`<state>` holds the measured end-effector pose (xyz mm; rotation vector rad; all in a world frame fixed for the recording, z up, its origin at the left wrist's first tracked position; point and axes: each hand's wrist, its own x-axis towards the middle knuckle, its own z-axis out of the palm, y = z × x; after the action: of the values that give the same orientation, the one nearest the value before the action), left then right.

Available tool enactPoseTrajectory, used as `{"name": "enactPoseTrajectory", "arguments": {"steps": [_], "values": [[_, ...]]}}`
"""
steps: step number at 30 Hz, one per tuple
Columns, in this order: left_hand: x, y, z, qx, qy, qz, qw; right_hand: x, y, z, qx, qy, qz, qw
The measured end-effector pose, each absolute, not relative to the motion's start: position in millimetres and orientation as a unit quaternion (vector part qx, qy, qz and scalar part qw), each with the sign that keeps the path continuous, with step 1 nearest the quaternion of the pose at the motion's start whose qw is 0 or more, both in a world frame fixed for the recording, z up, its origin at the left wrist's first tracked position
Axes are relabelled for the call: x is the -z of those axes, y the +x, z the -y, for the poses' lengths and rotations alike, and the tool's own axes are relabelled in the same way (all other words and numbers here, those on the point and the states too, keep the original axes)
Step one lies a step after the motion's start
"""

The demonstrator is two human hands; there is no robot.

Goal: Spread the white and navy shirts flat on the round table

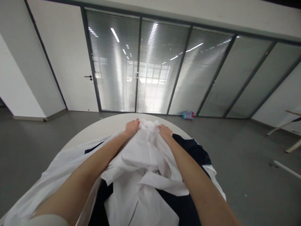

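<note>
A crumpled white shirt (143, 157) lies across the middle of a round white table (94, 128). At its far end, my left hand (132, 127) is closed on the left side of the gathered edge. My right hand (165, 131) grips the same edge on the right, a short way apart. Between the hands the cloth is bunched, and the near part spreads loosely toward me. Dark navy cloth (191, 149) shows under and beside the shirt on the right. More white cloth (63, 168) lies beneath my left forearm.
Past the table stands a glass partition with blinds (152, 69), with a white door (63, 56) at its left. A blue and red package (188, 115) sits on the grey floor (237, 150) by the glass. Furniture legs (293, 146) show at the far right.
</note>
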<state>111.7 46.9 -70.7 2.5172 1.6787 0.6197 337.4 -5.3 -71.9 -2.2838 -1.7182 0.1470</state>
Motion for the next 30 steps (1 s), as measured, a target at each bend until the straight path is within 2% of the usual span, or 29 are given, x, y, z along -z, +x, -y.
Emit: {"name": "enactPoseTrajectory", "arguments": {"steps": [6, 9, 12, 15, 18, 21, 23, 24, 27, 30], "values": [[111, 120, -56, -0.171, 0.821, -0.544, 0.018, 112, 337, -3, -0.016, -0.826, 0.549, 0.125], [104, 115, -50, -0.181, 0.831, -0.525, 0.004, 113, 335, -2, -0.009, -0.828, 0.544, 0.135], [78, 96, -29, -0.227, 0.844, -0.485, -0.029, 107, 335, 3, -0.018, -0.825, 0.544, 0.151], [49, 57, 21, -0.326, 0.852, -0.409, -0.018, 92, 338, 15, -0.014, -0.818, 0.546, 0.180], [40, 5, 94, -0.358, 0.878, -0.317, -0.010, 71, 341, 45, 0.013, -0.779, 0.575, 0.248], [61, -37, 163, -0.301, 0.928, -0.216, -0.034, 53, 342, 99, -0.047, -0.657, 0.660, 0.360], [84, -54, 194, -0.254, 0.945, -0.201, -0.035, 45, 341, 148, -0.136, -0.576, 0.708, 0.386], [96, -59, 204, -0.239, 0.946, -0.214, -0.035, 43, 340, 174, -0.181, -0.554, 0.724, 0.368], [115, -62, 216, -0.215, 0.913, -0.346, -0.012, 47, 337, 246, -0.268, -0.548, 0.755, 0.241], [111, -55, 215, -0.185, 0.846, -0.497, 0.054, 63, 338, 289, -0.202, -0.605, 0.751, 0.168]]}}
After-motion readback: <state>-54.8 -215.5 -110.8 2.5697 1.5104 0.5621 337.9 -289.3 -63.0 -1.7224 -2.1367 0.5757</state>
